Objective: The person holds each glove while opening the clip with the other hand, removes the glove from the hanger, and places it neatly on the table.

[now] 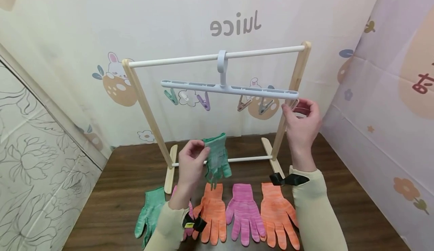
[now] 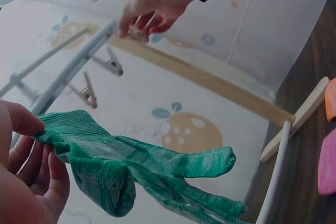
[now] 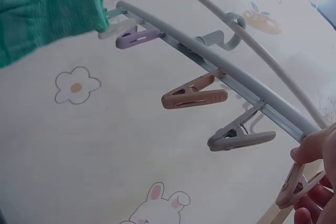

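Observation:
My left hand (image 1: 190,162) pinches a green knit glove (image 1: 218,157) by its cuff, and the glove's fingers dangle downward below the hanger. In the left wrist view the thumb (image 2: 23,119) lies over the cuff edge. My right hand (image 1: 304,123) is at the right end of a pale blue clip hanger (image 1: 194,87), holding the outermost clothespin (image 3: 292,186) between thumb and fingers. Other clothespins hang along the bar: green (image 1: 171,96), white (image 1: 184,95), purple (image 1: 204,101), brown (image 3: 194,93) and grey (image 3: 241,129). The hanger tilts down toward my right hand.
A wooden stand with a white top rod (image 1: 176,60) carries the hanger by its hook (image 1: 222,63). Along the near side of the dark table (image 1: 112,190) lie a green glove (image 1: 152,209), orange gloves (image 1: 213,213) and pink gloves (image 1: 245,213), one partly behind my left forearm. A printed curtain (image 1: 162,17) hangs behind.

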Available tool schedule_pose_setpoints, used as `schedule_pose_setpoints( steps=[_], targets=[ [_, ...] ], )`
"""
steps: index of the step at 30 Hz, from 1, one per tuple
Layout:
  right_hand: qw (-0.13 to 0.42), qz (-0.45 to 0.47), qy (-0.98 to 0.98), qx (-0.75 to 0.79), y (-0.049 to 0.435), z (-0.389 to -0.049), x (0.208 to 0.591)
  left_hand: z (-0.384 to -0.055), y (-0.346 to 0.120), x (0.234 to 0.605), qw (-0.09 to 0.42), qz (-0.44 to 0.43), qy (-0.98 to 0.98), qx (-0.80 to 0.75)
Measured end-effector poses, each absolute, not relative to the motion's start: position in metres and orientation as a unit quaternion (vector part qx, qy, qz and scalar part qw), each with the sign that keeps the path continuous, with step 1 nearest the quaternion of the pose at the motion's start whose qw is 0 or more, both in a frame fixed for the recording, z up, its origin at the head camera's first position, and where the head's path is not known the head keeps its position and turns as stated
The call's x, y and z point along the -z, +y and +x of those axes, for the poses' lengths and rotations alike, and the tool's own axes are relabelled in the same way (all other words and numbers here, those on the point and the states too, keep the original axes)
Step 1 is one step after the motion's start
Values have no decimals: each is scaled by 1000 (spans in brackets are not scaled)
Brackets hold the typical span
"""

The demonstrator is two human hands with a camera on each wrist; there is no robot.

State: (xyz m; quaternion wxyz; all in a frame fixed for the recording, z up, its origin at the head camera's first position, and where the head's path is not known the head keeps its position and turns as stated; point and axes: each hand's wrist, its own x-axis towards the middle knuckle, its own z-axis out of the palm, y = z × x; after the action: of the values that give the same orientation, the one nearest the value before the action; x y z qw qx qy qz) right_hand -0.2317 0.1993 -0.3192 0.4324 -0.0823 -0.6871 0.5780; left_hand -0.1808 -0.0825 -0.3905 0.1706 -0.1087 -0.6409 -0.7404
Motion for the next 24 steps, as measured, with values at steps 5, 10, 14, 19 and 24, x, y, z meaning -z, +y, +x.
schedule_pose_setpoints(
  steps=[5,10,14,19,24],
  targets=[
    [437,-82,-680,-583,201,-231,318,-168,-108,396,170,-79,-630,754],
    [441,-71,-678,-583,193,-220,311,-152,-141,407,190,-33,-630,752],
    [441,-60,-677,-587,184,-208,304,-136,-174,417,205,21,-627,751],
    [446,-49,-678,-583,180,-201,302,-116,-222,426,206,93,-582,781],
    [448,-33,-683,-576,179,-198,308,-101,-269,433,169,137,-541,812]
  ],
)
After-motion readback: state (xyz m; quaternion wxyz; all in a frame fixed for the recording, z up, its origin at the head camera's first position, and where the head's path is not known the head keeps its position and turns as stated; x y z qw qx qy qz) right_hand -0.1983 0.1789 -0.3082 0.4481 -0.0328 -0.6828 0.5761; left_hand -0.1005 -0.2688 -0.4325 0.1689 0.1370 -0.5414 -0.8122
